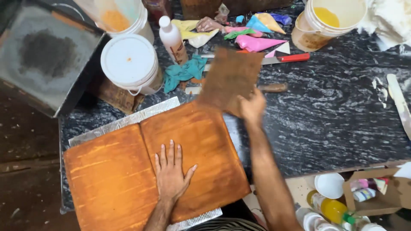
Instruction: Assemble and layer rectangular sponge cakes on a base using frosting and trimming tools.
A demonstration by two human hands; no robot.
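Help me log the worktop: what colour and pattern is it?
Black stone worktop with white streaky veining, seen in the head view.

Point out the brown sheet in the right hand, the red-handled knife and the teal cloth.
brown sheet (pixel 231 77): head view, middle of its face.
red-handled knife (pixel 293 57): head view, red handle.
teal cloth (pixel 185 72): head view, bunched middle.

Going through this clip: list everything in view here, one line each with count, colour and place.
Sheet cakes: two, orange-brown, side by side on foil board, front left.
Foil board: one, silver, under the cakes.
Brown sheet: one, blurred, lifted above the cakes.
Lidded bucket: one, white, behind the cakes.
Open bucket: one, cream, orange contents, back right.
Squeeze bottle: one, white, back centre.
Cloth: one, teal, beside the bottle.
Piping bags: several, mixed colours, back centre.
Knife: one, red handle.
Countertop: black marbled.
Left hand: flat on the right cake.
Right hand: grip on the brown sheet.
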